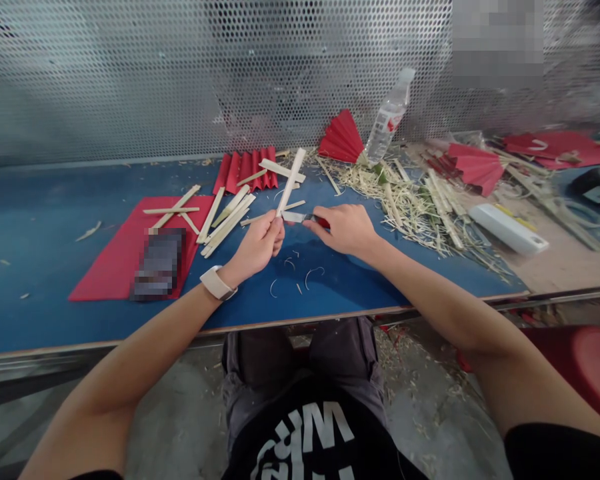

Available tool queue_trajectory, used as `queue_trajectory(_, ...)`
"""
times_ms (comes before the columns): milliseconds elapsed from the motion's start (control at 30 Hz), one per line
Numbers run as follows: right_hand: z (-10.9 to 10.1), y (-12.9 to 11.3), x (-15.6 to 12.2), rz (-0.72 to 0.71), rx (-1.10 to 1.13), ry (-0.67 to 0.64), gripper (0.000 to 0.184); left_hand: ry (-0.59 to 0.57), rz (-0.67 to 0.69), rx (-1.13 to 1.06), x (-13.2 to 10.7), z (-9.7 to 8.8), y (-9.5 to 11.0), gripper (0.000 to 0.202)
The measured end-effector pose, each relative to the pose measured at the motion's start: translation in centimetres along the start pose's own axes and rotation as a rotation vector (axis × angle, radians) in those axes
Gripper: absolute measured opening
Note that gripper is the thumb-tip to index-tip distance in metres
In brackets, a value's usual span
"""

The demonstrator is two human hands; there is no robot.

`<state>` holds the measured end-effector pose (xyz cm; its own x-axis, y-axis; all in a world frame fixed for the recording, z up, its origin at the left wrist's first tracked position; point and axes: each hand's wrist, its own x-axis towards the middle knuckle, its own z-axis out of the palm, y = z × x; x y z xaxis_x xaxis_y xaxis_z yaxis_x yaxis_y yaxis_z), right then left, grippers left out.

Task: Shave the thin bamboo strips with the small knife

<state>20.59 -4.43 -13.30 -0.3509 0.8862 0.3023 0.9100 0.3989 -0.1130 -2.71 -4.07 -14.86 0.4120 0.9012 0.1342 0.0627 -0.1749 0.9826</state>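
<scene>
My left hand (pixel 263 241) is closed around the lower end of a pale bamboo strip (pixel 292 179), which points up and slightly right. In my right hand (pixel 347 229) is a knife (pixel 295 217) with a dark and red handle; its blade lies against the strip just above my left fingers. Thin curled shavings (pixel 307 277) are scattered on the blue table (pixel 260 300) below my hands. Left of my left hand lie several more bamboo strips (pixel 229 223), some beside and some over red paper. A pleated red paper (pixel 240 170) lies behind them.
A red sheet (pixel 105 267) bears a dark phone-like object (pixel 160 263), partly pixelated. A heap of shavings (pixel 405 207) covers the right side. Behind stand a water bottle (pixel 390 117) and a red paper fan (pixel 343 138). A white box (pixel 509 229) lies farther right; perforated metal (pixel 130 87) closes the back.
</scene>
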Motion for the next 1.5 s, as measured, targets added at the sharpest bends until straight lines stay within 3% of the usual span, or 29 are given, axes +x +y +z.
queue_trajectory(100,0.1,1.1,0.6,0.072,0.026,0.051,0.05,-0.001,-0.025,-0.019,-0.2,0.1,0.0,0.028)
queue_trajectory(200,-0.1,4.3,1.7,0.241,0.048,0.175,0.055,-0.054,-0.061,-0.041,-0.6,0.3,-0.1,0.028)
queue_trajectory(333,-0.6,7.9,2.2,0.327,0.05,0.333,0.057,-0.032,-0.084,-0.071,-0.4,0.3,-0.1,0.027)
queue_trajectory(433,-0.7,6.9,1.7,0.226,0.063,0.294,0.056,0.005,-0.083,-0.069,-0.2,0.2,-0.2,0.023)
queue_trajectory(633,0.2,1.2,0.5,0.004,0.056,0.066,0.053,0.048,-0.042,-0.061,-0.1,0.0,-0.5,0.02)
queue_trajectory(933,0.0,0.3,0.2,-0.007,0.008,-0.021,0.051,0.018,-0.016,-0.039,0.0,-0.1,-0.7,0.036)
queue_trajectory(1200,-0.2,-0.5,0.1,0.062,-0.024,-0.071,0.055,0.017,-0.053,-0.071,-0.1,0.0,-0.1,0.026)
queue_trajectory(1333,0.2,0.8,0.8,0.116,0.015,-0.027,0.055,-0.001,-0.04,-0.083,-0.5,0.2,0.1,0.027)
queue_trajectory(1500,-0.3,6.8,2.3,0.384,0.058,0.119,0.056,-0.047,-0.045,-0.092,-0.9,0.6,0.2,0.026)
